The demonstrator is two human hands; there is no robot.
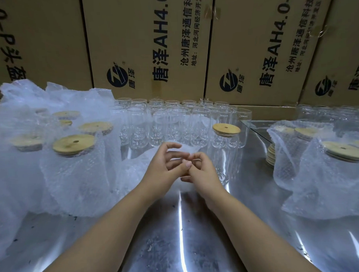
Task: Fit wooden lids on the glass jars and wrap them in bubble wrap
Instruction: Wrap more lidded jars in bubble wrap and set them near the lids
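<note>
- Two bare hands meet over the table's centre: left hand (167,166), right hand (202,172). The fingers of both are curled, tips touching each other above a loose sheet of clear bubble wrap (147,160). Cannot tell whether they pinch its edge; the film is too clear.
- The likely next piece is the tall clear glass jar with a round wooden lid (226,130), at 1 o'clock and just beside the hands. Lid on, no wrap yet.
- Risk: the shiny metal table (178,247) looks slick and the jar is tall and narrow. A tug on the sheet or a brush from the right wrist could tip it.
- Risk: rows of open lidless glass jars (163,120) stand close-packed at 12 o'clock. A toppling jar would strike glass on glass.
- Risk: the lid seems held by fit alone. Laid on its side for rolling, the jar may shed it.
- Risk: bubble-wrapped lidded jars (74,172) crowd 9 o'clock, and a stack of spare wooden lids (270,156) sits at 3 o'clock. A dragged sheet could snag either.
</note>
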